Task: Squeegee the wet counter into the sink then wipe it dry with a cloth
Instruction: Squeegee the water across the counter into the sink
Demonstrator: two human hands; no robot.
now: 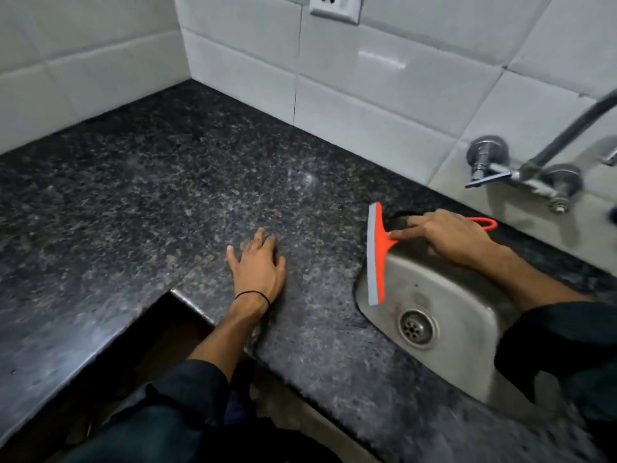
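An orange squeegee [379, 259] with a grey rubber blade lies along the left rim of the steel sink [430, 295], its blade over the basin edge. My right hand [450, 233] grips its orange handle above the sink, and the handle's loop sticks out behind the hand. My left hand [258, 265] rests flat on the dark speckled granite counter [187, 195], fingers spread, holding nothing. No cloth is in view.
A wall-mounted chrome tap [521, 172] with a spout projects over the sink at the right. White tiled walls [367, 95] meet at the far corner, with a socket [335, 6] above. The counter has an L-shaped cut-out [160, 332] at the front left.
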